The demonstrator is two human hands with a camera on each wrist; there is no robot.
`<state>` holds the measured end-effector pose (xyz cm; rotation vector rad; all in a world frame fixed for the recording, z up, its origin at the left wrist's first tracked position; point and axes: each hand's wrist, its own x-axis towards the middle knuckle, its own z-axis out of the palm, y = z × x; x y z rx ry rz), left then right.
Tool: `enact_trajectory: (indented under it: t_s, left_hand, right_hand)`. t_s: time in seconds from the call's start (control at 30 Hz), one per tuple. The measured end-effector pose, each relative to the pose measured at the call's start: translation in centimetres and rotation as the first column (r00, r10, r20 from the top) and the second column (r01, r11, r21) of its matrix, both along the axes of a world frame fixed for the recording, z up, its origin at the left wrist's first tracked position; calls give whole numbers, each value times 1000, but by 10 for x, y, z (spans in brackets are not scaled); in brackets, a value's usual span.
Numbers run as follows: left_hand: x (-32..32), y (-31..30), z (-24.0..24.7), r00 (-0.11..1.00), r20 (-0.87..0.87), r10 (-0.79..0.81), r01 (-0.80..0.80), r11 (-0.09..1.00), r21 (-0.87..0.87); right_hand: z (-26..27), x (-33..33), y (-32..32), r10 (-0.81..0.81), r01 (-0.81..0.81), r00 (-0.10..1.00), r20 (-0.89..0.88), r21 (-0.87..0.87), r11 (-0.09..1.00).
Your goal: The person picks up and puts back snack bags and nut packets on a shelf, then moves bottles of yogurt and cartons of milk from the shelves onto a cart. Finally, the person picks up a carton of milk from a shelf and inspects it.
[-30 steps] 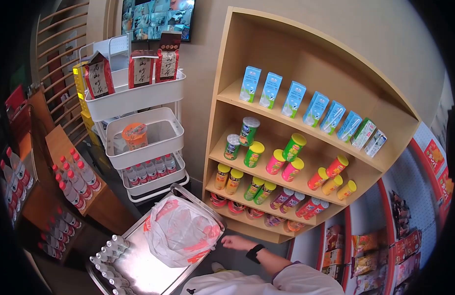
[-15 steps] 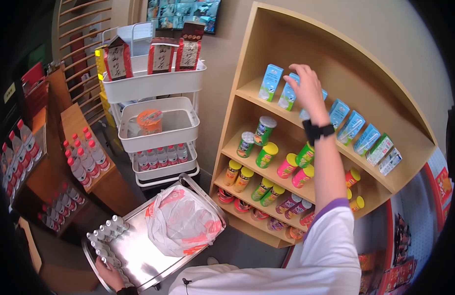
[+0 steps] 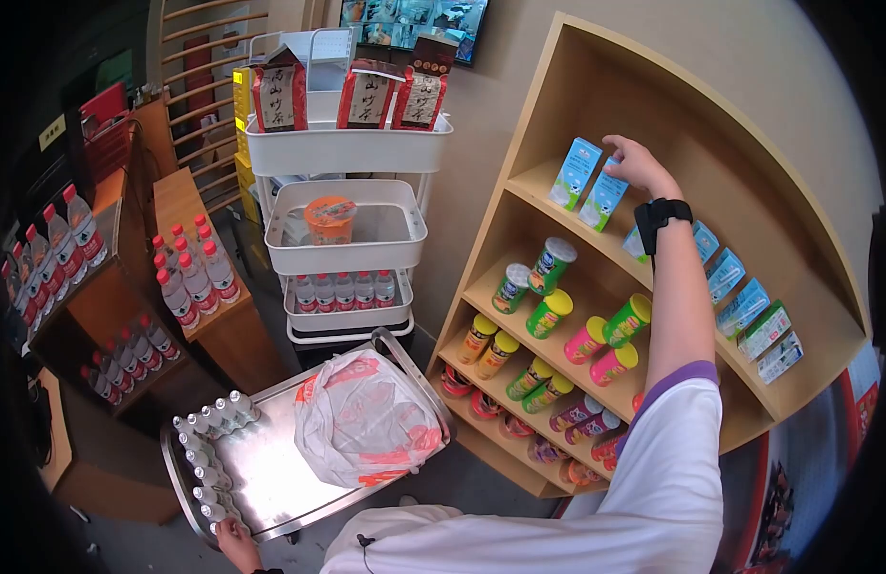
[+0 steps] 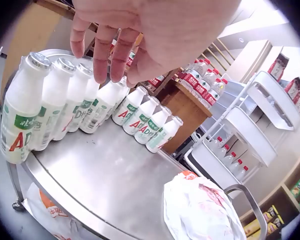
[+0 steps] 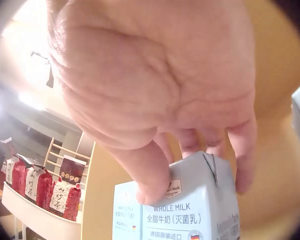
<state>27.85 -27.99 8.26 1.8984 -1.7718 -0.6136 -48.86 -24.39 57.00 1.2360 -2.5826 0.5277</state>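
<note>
My right hand (image 3: 644, 170) is at the top shelf of the wooden shelving, reaching over a light-blue whole milk carton (image 5: 175, 220). Its thumb (image 5: 154, 175) presses the front face while the other fingers reach down behind and beside the carton, gripping it. Another blue milk carton (image 3: 575, 174) stands close on its left. Low at the left, my left hand (image 3: 237, 547) hovers by the cart's corner, fingers loosely extended and holding nothing. Below and around it, small white milk-drink bottles (image 4: 22, 110) line two edges of the metal cart (image 3: 266, 469).
A white plastic bag (image 3: 366, 421) sits on the cart's right half. More cartons (image 3: 744, 306) stand farther right on the top shelf, above snack canisters (image 3: 586, 340). A white tiered trolley (image 3: 347, 253) with red tea packs is behind the cart; water bottles (image 3: 194, 277) stand left.
My right hand has risen from beside the cart to the top shelf and onto a milk carton. My left hand came into view at the cart's bottle corner. The head view has shifted left.
</note>
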Motion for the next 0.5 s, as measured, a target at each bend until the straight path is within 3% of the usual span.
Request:
enact_trajectory:
  t_s: [0.03, 0.1, 0.13, 0.2, 0.33, 0.37, 0.4, 0.47, 0.5]
  left_hand:
    - [-3, -1, 2, 1000, 1, 2, -2, 1000, -1]
    - [-12, -4, 5, 985, 161, 63, -78, 993, 86]
    - [-12, -7, -4, 984, 164, 65, -80, 993, 86]
    - [-18, -15, -19, 1000, -24, -9, 4, 980, -197]
    - [-28, -18, -11, 999, 3, -48, 47, 980, -194]
    - [-29, -17, -11, 999, -15, -38, 35, 986, -164]
    - [-37, -12, 3, 998, 30, -47, 52, 983, -176]
    - [-41, -8, 10, 999, 18, -45, 46, 993, -108]
    - [-40, -7, 8, 1000, 10, -27, 29, 990, -138]
  right_hand:
    - [-1, -1, -1, 2, -2, 1000, 1, -1, 1000]
    - [-3, -2, -4, 55, -55, 998, 11, -10, 998]
    - [-5, -5, -5, 57, -57, 998, 13, -9, 998]
    - [-10, -13, -8, 92, -96, 992, -81, -45, 994]
    - [-12, -24, -7, 181, -177, 982, 48, -87, 980]
    - [-10, -35, -7, 303, -302, 940, 159, -32, 953]
    - [-5, -24, -6, 249, -254, 962, 111, 36, 966]
    - [-13, -43, -8, 241, -231, 956, 166, -77, 970]
    - [-19, -51, -9, 344, -307, 921, 184, -205, 929]
